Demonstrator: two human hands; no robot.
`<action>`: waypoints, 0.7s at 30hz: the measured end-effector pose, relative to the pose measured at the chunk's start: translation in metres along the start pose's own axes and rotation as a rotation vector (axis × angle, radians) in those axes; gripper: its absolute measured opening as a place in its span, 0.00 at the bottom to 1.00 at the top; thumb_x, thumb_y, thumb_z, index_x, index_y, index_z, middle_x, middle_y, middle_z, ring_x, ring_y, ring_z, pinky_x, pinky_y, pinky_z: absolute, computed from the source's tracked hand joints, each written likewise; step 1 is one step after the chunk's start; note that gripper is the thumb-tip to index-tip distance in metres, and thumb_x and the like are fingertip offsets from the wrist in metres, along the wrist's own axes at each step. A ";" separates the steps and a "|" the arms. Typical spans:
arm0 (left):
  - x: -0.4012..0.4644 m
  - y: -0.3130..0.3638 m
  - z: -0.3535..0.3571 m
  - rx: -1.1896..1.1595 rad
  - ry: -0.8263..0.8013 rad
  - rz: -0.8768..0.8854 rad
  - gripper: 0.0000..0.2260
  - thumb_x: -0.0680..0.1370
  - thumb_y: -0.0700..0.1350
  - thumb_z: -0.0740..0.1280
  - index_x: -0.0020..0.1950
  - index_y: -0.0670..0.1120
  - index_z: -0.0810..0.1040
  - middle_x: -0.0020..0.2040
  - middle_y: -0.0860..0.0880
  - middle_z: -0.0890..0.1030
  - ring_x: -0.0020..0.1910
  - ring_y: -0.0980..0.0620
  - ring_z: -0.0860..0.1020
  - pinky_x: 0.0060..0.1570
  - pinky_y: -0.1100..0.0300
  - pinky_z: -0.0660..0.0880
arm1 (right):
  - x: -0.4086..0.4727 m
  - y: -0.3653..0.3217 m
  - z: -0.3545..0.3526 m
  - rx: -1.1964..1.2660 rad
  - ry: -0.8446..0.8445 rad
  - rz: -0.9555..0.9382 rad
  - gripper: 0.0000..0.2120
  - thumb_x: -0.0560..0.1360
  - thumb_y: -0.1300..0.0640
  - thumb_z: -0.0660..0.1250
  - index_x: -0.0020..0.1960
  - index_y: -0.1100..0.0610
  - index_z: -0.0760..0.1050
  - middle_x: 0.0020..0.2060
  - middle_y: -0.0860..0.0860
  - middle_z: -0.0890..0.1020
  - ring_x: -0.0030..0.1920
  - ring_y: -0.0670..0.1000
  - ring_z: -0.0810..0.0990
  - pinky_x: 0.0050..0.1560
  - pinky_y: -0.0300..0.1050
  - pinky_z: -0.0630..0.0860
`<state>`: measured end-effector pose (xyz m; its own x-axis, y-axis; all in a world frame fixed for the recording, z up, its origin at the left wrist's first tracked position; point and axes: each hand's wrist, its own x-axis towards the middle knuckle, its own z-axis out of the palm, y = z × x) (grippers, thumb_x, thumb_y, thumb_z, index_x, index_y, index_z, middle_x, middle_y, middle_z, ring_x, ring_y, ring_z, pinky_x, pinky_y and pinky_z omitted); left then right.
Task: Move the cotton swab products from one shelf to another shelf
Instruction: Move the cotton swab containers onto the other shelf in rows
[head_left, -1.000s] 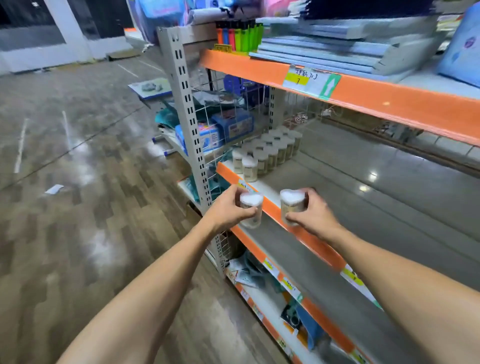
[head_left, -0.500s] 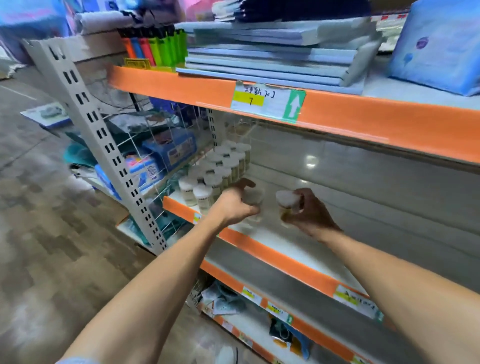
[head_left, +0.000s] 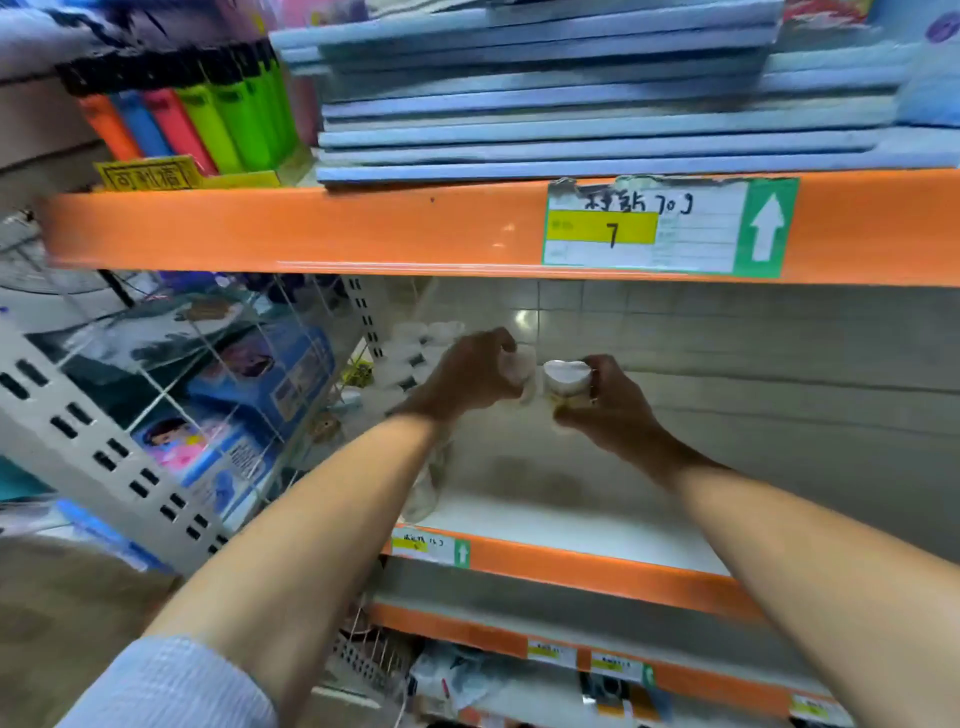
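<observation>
two swab tubs are gripped, one by left hand (head_left: 470, 376), one by right hand (head_left: 605, 402), over middle shelf (head_left: 571, 564); not yet set beside placed tubs (head_left: 423, 345).

A row of lighters (head_left: 208, 124) in orange, blue, pink and green stands at eleven o'clock on the top level, behind a yellow tag (head_left: 148, 175). Just right of them, at twelve o'clock, lies a stack of flat blue boards (head_left: 571, 104). A green-edged price label (head_left: 670, 226) with a white arrow and a handwritten 7 is stuck on the orange beam (head_left: 311, 231). At nine o'clock, blue boxes (head_left: 244, 410) sit behind wire mesh.
</observation>
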<state>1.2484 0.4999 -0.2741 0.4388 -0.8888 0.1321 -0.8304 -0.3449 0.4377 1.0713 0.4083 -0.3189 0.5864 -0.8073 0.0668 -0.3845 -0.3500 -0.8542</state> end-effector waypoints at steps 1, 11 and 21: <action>0.006 -0.005 -0.001 0.012 -0.003 0.008 0.24 0.65 0.51 0.78 0.58 0.48 0.78 0.53 0.44 0.80 0.52 0.45 0.79 0.48 0.58 0.74 | 0.002 -0.001 0.005 0.018 0.010 0.015 0.27 0.63 0.58 0.76 0.59 0.50 0.72 0.49 0.48 0.82 0.48 0.48 0.81 0.40 0.41 0.77; 0.042 -0.043 -0.004 0.087 0.004 -0.050 0.26 0.68 0.56 0.75 0.64 0.53 0.76 0.61 0.45 0.76 0.62 0.42 0.72 0.60 0.49 0.70 | 0.037 -0.011 0.040 -0.068 0.153 -0.015 0.32 0.60 0.58 0.78 0.61 0.57 0.73 0.53 0.53 0.77 0.50 0.51 0.77 0.41 0.37 0.74; 0.068 -0.057 0.003 0.061 0.022 -0.021 0.26 0.70 0.54 0.74 0.66 0.50 0.74 0.63 0.43 0.74 0.63 0.43 0.70 0.62 0.46 0.70 | 0.070 -0.011 0.070 -0.130 0.187 0.027 0.32 0.67 0.60 0.77 0.67 0.55 0.68 0.57 0.52 0.68 0.55 0.51 0.71 0.53 0.43 0.73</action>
<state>1.3242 0.4585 -0.2927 0.4636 -0.8745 0.1429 -0.8397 -0.3821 0.3859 1.1664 0.3884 -0.3412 0.4366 -0.8871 0.1496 -0.4939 -0.3753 -0.7844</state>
